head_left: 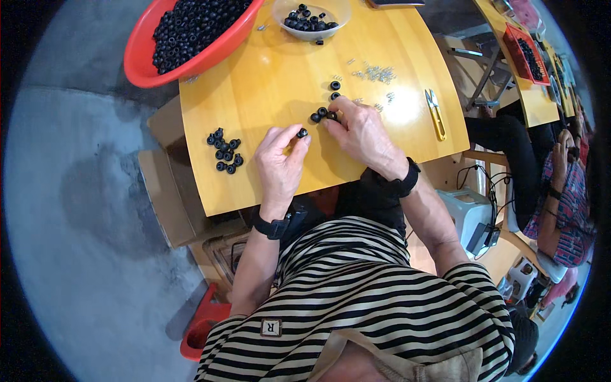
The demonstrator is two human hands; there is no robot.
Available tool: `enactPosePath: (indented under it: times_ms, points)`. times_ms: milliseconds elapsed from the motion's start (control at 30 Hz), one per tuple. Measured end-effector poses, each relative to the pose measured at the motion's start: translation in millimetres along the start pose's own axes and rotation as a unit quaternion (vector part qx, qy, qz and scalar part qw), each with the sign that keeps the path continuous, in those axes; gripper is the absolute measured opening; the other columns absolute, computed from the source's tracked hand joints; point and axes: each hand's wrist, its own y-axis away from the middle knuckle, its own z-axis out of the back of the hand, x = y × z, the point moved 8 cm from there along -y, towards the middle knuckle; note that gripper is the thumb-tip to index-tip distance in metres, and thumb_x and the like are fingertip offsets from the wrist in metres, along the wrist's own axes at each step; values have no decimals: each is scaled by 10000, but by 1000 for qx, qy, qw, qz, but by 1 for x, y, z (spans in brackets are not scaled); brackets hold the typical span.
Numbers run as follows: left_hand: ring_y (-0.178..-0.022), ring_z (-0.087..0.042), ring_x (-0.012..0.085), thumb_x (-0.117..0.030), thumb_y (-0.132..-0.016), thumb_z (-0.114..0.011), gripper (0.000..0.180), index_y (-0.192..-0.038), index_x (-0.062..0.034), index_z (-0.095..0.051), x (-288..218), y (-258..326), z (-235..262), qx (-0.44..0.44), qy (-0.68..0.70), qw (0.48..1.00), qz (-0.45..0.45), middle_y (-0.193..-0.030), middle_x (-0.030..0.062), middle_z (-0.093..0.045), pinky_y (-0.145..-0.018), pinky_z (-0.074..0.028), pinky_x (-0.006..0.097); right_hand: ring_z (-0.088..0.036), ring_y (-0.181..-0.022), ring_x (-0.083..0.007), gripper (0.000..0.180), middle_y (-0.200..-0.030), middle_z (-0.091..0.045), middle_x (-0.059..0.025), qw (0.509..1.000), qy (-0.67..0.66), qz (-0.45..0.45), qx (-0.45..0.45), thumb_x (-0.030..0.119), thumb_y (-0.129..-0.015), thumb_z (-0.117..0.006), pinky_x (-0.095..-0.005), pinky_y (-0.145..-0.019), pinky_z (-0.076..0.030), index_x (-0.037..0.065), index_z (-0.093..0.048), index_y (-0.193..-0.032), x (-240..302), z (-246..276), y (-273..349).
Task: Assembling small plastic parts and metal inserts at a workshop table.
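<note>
My left hand (280, 159) pinches a small black round part (302, 133) between thumb and fingertips, just above the yellow wooden table (267, 83). To its right, my right hand (364, 132) reaches into a short line of similar black parts (316, 118). Its thumb and forefinger close on one of them, partly hidden by the fingers. Two more black parts (335, 85) sit just beyond that hand. On the left of the table lies a loose cluster of several black parts (224, 151), apart from my left hand.
A red basin (141, 63) heaped with black parts stands far left, beside a translucent bowl (280, 19) holding more. Small silver metal pieces (377, 73) are scattered at the right, near yellow-handled snips (438, 118). A seated person (563, 210) is at another table, far right.
</note>
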Motion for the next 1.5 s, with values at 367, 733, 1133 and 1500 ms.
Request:
enactPosePath:
  times_ms: [367,733,1133,1500]
  points:
    - [-799,-595,118,13,-803,-703,222,-1024,36,-690,-17,0,4,2,-7,1000,0,-850,56,-632,-736,-474,236,-610,-560,-188,214,-636,-624,-157,982,-158,-107,-7,171,-866,-651,-317,-539,-481,-34,-652,-929,4,19,23]
    - [-821,-621,149,9,-833,-685,187,-1016,45,-690,7,11,10,3,-20,999,-43,-904,105,-665,-744,-493,254,-569,-589,-98,184,-655,-626,-66,989,-140,-37,-3,152,-884,-622,-261,-540,-443,-28,-656,-869,9,104,-27]
    - [-782,-640,232,10,-793,-703,150,-942,30,-692,4,9,4,-18,-23,998,-57,-858,125,-665,-717,-504,309,-636,-729,-392,166,-823,-665,-193,993,117,-12,15,131,-803,-583,-430,-690,-524,28,-689,-879,-45,60,-112]
    - [-806,-639,185,12,-812,-701,170,-978,47,-690,5,8,5,-7,-45,997,-62,-880,122,-668,-745,-507,283,-604,-1023,-329,273,-1100,-622,-133,968,152,180,85,96,-785,-672,-403,-880,-496,47,-646,-1052,-33,47,-85]
